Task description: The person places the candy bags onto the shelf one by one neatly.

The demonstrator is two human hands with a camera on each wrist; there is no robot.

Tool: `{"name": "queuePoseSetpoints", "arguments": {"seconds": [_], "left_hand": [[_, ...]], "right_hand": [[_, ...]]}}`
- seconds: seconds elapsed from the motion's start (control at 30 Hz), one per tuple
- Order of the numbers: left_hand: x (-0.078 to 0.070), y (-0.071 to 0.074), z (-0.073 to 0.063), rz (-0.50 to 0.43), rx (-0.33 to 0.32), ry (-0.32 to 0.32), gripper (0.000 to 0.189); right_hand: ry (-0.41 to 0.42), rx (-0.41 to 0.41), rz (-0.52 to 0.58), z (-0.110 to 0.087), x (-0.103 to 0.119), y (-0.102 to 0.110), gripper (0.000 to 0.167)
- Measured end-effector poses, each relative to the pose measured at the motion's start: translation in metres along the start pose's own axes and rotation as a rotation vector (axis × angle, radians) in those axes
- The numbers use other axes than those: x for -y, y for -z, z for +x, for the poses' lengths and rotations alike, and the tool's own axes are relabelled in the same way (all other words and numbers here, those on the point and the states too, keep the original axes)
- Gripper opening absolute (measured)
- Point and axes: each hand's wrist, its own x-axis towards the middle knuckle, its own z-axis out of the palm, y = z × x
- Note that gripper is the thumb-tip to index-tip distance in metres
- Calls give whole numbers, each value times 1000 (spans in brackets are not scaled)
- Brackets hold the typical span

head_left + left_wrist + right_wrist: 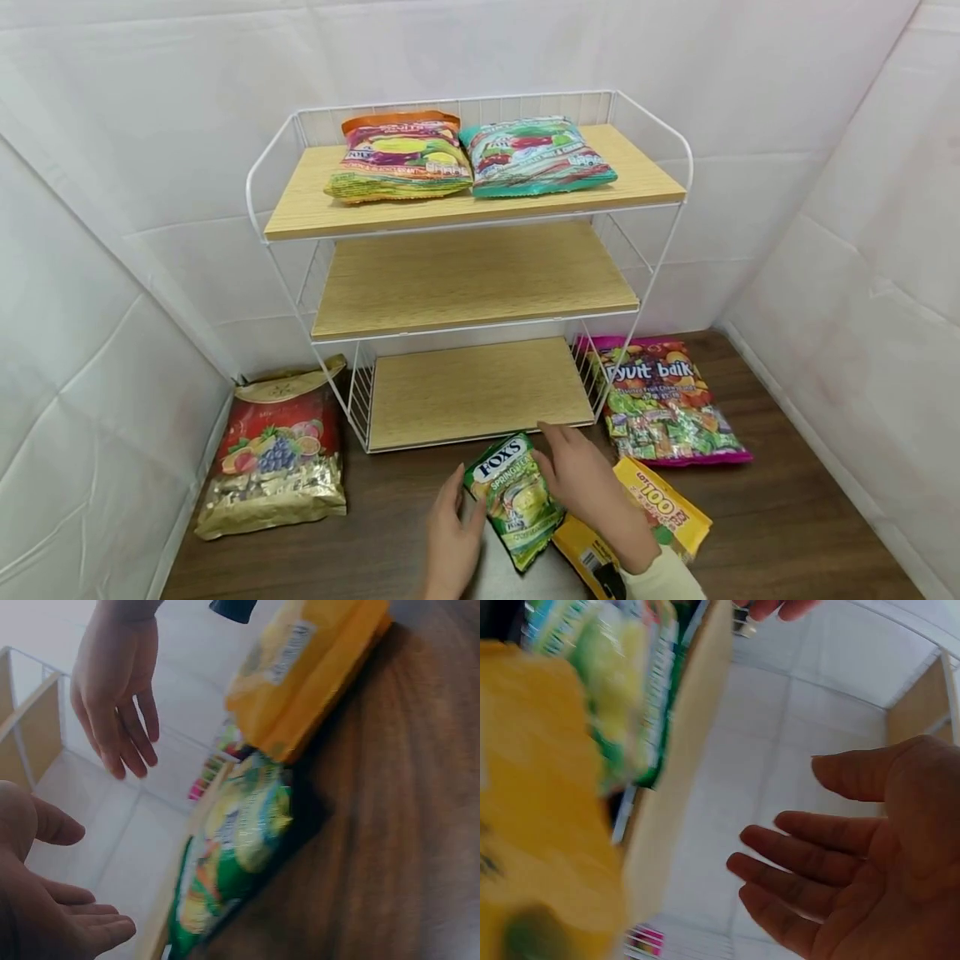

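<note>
In the head view, a green Fox's candy bag (517,500) lies on the dark wooden table, in front of the shelf rack. My left hand (453,537) is at its left edge, fingers extended. Over its right side is my right hand (585,483). The left wrist view shows both the left hand (60,892) and the right hand (120,697) raised above the green bag (232,847), fingers loosely spread and holding nothing. Yellow Lot 100 candy packaging (663,508) shows on both sides of the right forearm, which hides part of it.
A white wire rack with three wooden shelves (480,275) stands behind. On its top shelf lie an orange-and-yellow candy bag (401,158) and a teal one (532,158). A red-and-gold bag (277,454) is left of the rack, a magenta-edged Fyvit Baik bag (667,400) right.
</note>
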Motion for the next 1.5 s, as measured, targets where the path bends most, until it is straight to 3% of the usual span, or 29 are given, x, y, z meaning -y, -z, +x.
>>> {"name": "queuePoseSetpoints", "arguments": {"seconds": [0.17,0.47,0.63,0.87,1.07,1.5], "left_hand": [[7,-9,-8,13,37,102,56],[12,-20,-16,4,65,245,59],[15,-26,-18,2,114,322,62],[21,-29,-16,-3,140,307,66],[24,-28,-16,-74,108,301,66],[34,-25,-13,-255,49,298,66]], "right_hand": [[-48,99,-81,-5,-1,-15,41],[-95,175,-183,-8,0,-26,41],[-125,213,-201,-10,-1,-33,40],[-119,240,-114,-13,0,-41,46],[-154,325,6,-13,4,-45,55],[-163,347,147,-21,11,-54,57]]}}
